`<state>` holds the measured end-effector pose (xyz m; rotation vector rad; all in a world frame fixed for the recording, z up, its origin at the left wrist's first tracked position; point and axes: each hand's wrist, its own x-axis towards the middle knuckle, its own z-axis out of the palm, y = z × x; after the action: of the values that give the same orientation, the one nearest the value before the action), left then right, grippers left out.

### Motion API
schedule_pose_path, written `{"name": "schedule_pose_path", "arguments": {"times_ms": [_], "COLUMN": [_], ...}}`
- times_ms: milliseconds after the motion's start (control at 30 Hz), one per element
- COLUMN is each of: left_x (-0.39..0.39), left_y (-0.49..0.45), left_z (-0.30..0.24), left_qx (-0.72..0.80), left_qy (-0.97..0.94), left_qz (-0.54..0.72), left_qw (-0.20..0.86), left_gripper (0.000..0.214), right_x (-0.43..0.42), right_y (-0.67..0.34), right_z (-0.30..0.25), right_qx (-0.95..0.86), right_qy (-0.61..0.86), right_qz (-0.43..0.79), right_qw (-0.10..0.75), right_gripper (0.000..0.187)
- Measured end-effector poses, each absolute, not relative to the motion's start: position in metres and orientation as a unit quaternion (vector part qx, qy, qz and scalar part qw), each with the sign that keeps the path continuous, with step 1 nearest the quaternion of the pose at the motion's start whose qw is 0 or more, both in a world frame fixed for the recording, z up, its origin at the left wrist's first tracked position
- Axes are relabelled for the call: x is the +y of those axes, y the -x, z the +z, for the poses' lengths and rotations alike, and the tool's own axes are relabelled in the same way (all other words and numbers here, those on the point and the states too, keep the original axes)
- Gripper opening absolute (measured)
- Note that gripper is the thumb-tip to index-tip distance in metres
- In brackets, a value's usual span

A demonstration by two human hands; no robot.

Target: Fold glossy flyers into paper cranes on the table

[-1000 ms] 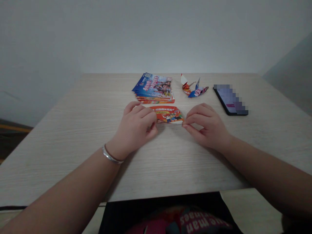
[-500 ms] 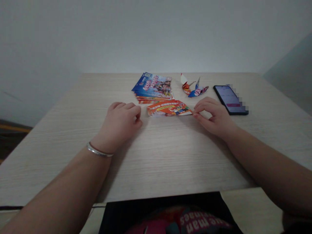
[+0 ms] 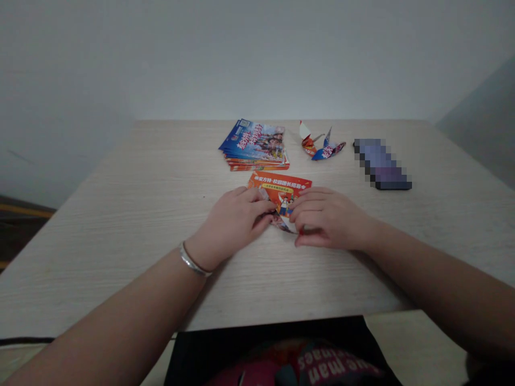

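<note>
An orange printed flyer (image 3: 277,185) lies on the table in front of me, with its near edge bent up and folded over in part. My left hand (image 3: 243,214) grips its left near side between thumb and fingers. On the opposite side my right hand (image 3: 328,217) holds the right near edge, thumb below and fingers over the top. Parts of the flyer are covered by the fingers of both hands.
Behind the flyer is a fanned stack of flyers (image 3: 257,142), blue on top. Two folded paper cranes, an orange one (image 3: 308,142) and a blue one (image 3: 326,151), stand to its right. A phone (image 3: 382,163) lies farther right on the wooden table (image 3: 120,214).
The flyer has come nearer to me and turned, its near part now folding upward. My left hand has moved right and taken hold of it. My right hand has moved left and nearer.
</note>
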<state>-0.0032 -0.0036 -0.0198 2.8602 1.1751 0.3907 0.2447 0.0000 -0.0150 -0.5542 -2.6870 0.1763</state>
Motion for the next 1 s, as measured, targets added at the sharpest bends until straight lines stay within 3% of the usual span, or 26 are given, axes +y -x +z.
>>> {"name": "schedule_pose_path", "arguments": {"times_ms": [100,300,433,667,733,900,1000], "left_x": [-0.003,-0.003,-0.002,-0.003,-0.003,-0.001,-0.001], "left_y": [0.007,0.013,0.016,0.015,0.013,0.011,0.013], "left_z": [-0.02,-0.013,-0.017,-0.033,-0.033,-0.03,-0.026], "left_qx": [0.363,0.316,0.355,0.373,0.372,0.365,0.351], "left_qy": [-0.926,-0.943,-0.929,-0.924,-0.924,-0.923,-0.928], "left_qz": [0.106,0.1,0.101,0.079,0.09,0.118,0.124], "left_qw": [0.006,0.029,0.023,0.019,0.011,-0.006,0.001], "left_gripper": [0.029,0.032,0.039,0.051,0.05,0.047,0.041], "right_x": [0.01,0.023,0.019,0.009,0.007,0.0,-0.002], "right_y": [-0.255,-0.275,-0.274,-0.263,-0.26,-0.256,-0.257], "right_z": [-0.019,-0.028,-0.025,-0.021,-0.022,-0.02,-0.017], "right_qx": [-0.944,-0.939,-0.945,-0.963,-0.968,-0.975,-0.973], "right_qy": [0.214,0.278,0.265,0.214,0.195,0.174,0.189], "right_qz": [0.122,0.06,0.076,0.037,0.024,0.0,-0.005], "right_qw": [0.219,0.193,0.178,0.161,0.156,0.137,0.133], "right_gripper": [0.019,0.036,0.032,0.071,0.067,0.032,0.027]}}
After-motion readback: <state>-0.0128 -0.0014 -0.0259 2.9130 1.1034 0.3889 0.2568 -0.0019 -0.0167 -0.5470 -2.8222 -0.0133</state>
